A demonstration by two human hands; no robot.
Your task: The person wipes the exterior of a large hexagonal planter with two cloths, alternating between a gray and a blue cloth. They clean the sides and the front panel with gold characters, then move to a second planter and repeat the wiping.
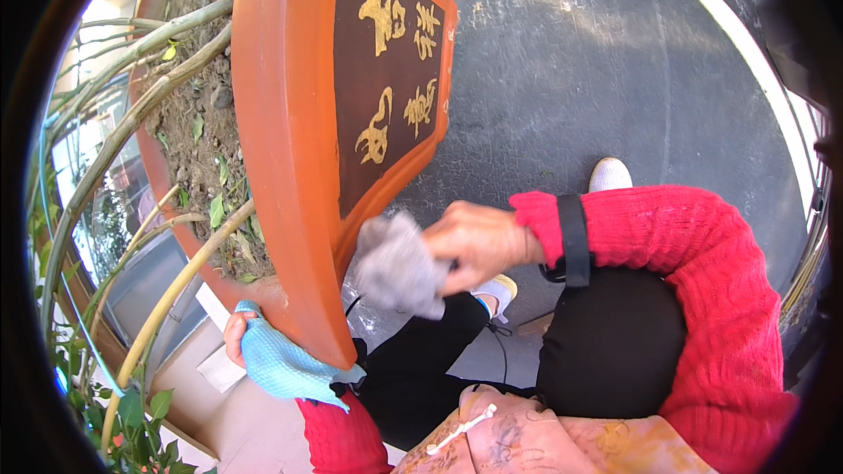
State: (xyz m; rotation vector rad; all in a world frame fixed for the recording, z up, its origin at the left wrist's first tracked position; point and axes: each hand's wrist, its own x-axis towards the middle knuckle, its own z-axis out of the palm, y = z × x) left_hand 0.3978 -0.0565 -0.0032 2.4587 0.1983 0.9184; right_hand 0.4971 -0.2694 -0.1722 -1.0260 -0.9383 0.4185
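Observation:
A large terracotta-coloured plant pot (pixel 283 145) stands at the left and centre, with a dark side panel (pixel 388 79) bearing gold written characters. Soil and woody stems fill its top. My right hand (pixel 471 247), blurred, grips a crumpled grey cloth (pixel 400 266) close by the pot's lower side, below the panel's corner; whether the cloth touches the pot I cannot tell. At the pot's near corner, my left hand (pixel 237 337) holds a light blue textured cloth (pixel 286 362) against the rim. The cloth covers most of that hand, and only some fingers show.
Woody stems (pixel 191 257) arch out over the left rim, with leafy plants (pixel 132 415) at the lower left. Dark paving (pixel 560 92) lies beyond the pot, crossed by a white curved line (pixel 731 20). My knees and white shoes (pixel 610 175) are beside the pot.

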